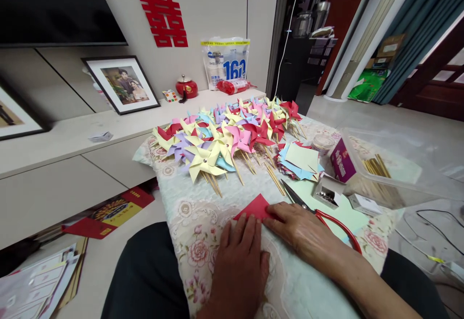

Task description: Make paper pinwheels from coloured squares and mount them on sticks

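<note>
A red sheet of paper (260, 205) lies folded to a point on the flowered tablecloth in front of me. My left hand (241, 256) rests flat on its lower edge, fingers stretched out. From the right, my right hand (297, 224) holds the paper's side between thumb and fingers; its fingertips partly cover the paper. Beside the right hand lie scissors (339, 227) with red handles and dark blades. Beyond the paper are many finished paper pinwheels (205, 161) on wooden sticks, in yellow, pink, red, purple and blue. Several loose sticks (274, 179) lie near them.
A stack of cut coloured paper (300, 159), a small open box of metal fasteners (328, 192) and a clear plastic bin (384, 181) with sticks stand at right. Behind the table runs a white cabinet (119, 128) holding a framed photo (121, 83) and a red jar (187, 88).
</note>
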{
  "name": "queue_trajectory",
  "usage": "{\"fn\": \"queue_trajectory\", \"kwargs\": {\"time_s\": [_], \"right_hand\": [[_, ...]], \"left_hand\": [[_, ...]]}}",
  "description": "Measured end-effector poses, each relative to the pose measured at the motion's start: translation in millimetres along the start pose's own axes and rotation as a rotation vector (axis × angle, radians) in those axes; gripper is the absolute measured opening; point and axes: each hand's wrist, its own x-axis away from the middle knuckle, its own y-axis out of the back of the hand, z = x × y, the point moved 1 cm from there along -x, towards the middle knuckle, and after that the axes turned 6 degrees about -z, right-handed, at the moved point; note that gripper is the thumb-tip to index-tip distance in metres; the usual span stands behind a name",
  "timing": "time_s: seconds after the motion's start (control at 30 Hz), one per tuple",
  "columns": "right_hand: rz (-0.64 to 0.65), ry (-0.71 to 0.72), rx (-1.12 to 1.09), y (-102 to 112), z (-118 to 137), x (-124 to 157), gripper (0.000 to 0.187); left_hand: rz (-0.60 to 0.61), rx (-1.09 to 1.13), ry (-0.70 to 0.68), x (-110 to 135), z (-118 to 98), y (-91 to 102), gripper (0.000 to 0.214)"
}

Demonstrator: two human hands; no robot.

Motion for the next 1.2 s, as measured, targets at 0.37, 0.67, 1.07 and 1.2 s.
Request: {"fn": "queue_trajectory", "kwargs": {"time_s": [0.37,0.67,1.07,1.2], "right_hand": [[0.060,0.041,0.170,-4.6,1.8,8.7,0.022],[0.052,-0.028,0.129,0.7,-6.0,9.4,0.022],[0.056,-0.176,0.040,3.2,-10.3,3.8,0.034],[-0.008,-0.195,-0.040,2.9,-12.5,3.5,0.032]], "left_hand": [[0.053,-0.091,0.015,1.4,4.3,10.0,0.040],[0.022,-0.207,0.031,10.9,9.3,7.3,0.037],[0.074,-0.151,-0.044,-2.1,-25.2,-3.2,0.044],[0.145,-0.105,0.001,-3.9,-26.6,-11.7,0.047]]}}
